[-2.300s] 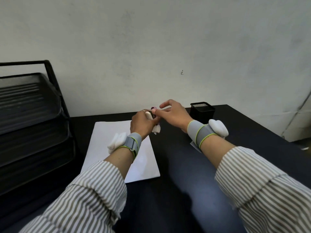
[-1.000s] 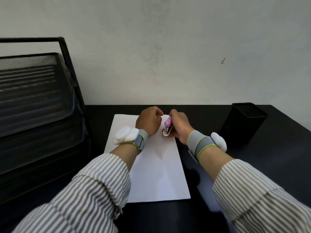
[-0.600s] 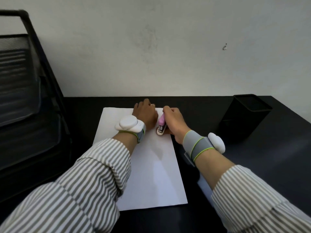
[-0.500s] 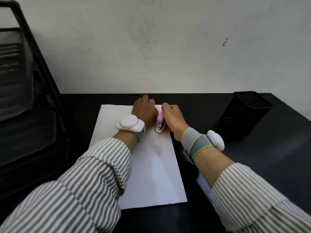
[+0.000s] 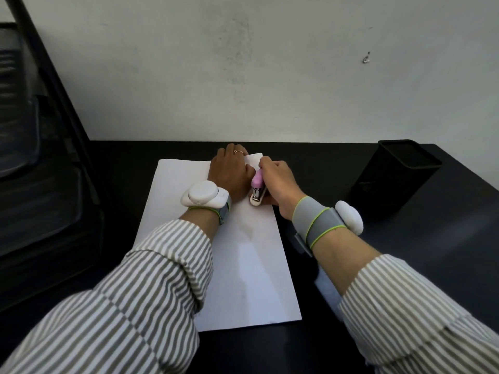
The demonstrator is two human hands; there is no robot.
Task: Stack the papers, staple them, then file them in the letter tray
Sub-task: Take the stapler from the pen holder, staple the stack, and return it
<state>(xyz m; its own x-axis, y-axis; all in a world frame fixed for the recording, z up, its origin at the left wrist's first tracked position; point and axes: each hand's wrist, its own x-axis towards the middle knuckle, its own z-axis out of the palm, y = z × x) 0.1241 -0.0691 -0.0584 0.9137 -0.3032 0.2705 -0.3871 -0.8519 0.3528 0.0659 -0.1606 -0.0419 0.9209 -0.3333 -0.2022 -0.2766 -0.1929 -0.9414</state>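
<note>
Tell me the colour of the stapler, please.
Pink, with a white base; the stapler shows in the head view.

One head-worn view — looking forward and down, close above the papers (image 5: 243, 265), facing the wall (image 5: 243, 63).
</note>
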